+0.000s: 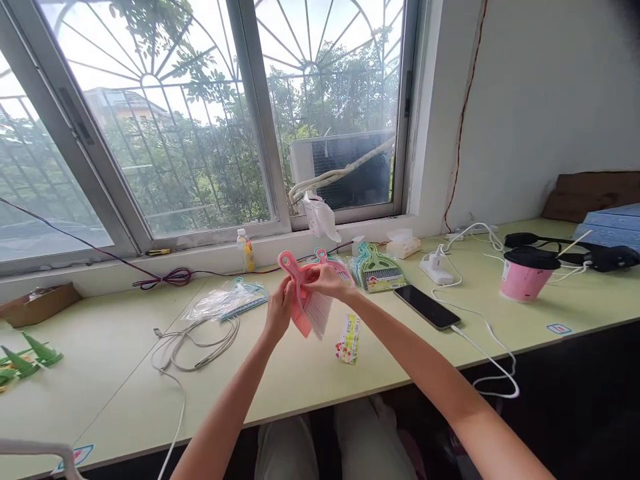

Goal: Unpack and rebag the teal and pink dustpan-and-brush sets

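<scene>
Evidently, we hold the pink brush-and-dustpan set (pixel 301 319) above the table (pixel 280 387), to the left of the phone (pixel 427 307). Left of that phone we also note a card (pixel 349 339) with printed characters and red fruit pictures; its lettering is too small for us to read. The bottle (pixel 246 250), well left of the phone, bears a yellow label, likewise illegible. Our forearms reach forward and converge: our left hand (pixel 281 301) points upward, fingers closed on the set, while our right hand (pixel 325 281) comes across sideways, fingers gripping it near the handle
</scene>
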A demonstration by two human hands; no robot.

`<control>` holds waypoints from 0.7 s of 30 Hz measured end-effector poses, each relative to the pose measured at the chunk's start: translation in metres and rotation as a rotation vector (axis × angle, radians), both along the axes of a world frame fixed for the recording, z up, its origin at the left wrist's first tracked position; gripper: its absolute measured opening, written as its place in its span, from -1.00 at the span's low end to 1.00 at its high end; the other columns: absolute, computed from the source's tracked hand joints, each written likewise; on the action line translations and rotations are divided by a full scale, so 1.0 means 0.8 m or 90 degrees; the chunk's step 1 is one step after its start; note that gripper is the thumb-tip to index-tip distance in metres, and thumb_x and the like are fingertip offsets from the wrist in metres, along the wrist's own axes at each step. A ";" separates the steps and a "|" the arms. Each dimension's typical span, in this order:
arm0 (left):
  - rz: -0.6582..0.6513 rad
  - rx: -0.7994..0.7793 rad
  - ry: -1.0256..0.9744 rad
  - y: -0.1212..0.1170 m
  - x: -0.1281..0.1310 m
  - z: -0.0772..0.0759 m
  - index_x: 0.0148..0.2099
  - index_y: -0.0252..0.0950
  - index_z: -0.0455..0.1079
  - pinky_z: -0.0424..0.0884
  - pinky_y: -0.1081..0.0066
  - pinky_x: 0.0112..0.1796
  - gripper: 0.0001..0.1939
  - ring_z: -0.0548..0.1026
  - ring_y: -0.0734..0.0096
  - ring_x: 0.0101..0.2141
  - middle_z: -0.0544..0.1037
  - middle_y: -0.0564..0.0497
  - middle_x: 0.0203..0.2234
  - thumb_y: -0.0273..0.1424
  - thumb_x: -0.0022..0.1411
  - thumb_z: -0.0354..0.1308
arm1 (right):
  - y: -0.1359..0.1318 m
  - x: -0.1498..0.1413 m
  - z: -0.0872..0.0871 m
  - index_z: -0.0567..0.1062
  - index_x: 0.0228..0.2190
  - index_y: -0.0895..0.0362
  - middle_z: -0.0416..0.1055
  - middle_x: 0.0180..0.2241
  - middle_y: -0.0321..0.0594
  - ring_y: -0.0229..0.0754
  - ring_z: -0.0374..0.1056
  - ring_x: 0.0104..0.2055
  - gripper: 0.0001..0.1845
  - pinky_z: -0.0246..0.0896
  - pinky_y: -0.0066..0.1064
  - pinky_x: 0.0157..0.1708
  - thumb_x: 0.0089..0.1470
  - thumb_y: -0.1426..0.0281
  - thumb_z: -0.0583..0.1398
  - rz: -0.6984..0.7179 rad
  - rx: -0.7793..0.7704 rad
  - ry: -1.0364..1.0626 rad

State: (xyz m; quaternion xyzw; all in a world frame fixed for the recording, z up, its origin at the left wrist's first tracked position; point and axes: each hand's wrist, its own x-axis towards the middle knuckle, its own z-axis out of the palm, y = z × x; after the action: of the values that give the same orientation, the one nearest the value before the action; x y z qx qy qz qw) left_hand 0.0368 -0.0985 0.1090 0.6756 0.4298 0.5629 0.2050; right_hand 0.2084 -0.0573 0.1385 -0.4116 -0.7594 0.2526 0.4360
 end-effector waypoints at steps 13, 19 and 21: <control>0.111 -0.040 -0.106 0.015 -0.029 0.015 -0.07 -0.27 0.47 0.40 0.30 -0.16 -0.56 0.49 0.15 -0.16 0.58 -0.09 -0.26 -0.05 0.39 -0.04 | -0.052 0.033 0.022 0.55 -0.53 0.13 0.47 -0.52 -0.29 -0.23 0.39 -0.42 -0.69 0.27 -0.42 -0.40 -0.22 0.16 0.41 0.063 -0.090 0.272; 0.240 -0.055 -0.279 0.037 -0.182 -0.011 -0.25 -0.28 0.44 0.45 0.34 -0.18 -0.64 0.49 0.28 -0.30 0.51 -0.02 -0.41 -0.09 0.36 0.06 | -0.057 0.160 0.063 0.62 -0.49 0.18 0.49 -0.54 -0.23 -0.28 0.33 -0.51 -0.64 0.22 -0.46 -0.50 -0.26 0.16 0.45 0.076 -0.123 0.146; 0.128 -0.186 -0.174 0.041 -0.192 -0.018 -0.28 -0.28 0.49 0.46 0.31 -0.22 -0.67 0.50 0.24 -0.35 0.54 -0.06 -0.43 -0.12 0.32 0.11 | -0.044 0.189 0.053 0.62 -0.54 0.19 0.47 -0.60 -0.21 -0.26 0.33 -0.55 -0.67 0.23 -0.45 -0.53 -0.28 0.20 0.47 0.003 -0.183 0.016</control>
State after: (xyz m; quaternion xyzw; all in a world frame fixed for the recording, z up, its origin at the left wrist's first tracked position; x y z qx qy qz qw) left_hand -0.1166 -0.0653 0.0944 0.5099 0.5404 0.5985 0.2997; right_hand 0.3598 -0.0922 0.1810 -0.4652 -0.7106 0.3650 0.3812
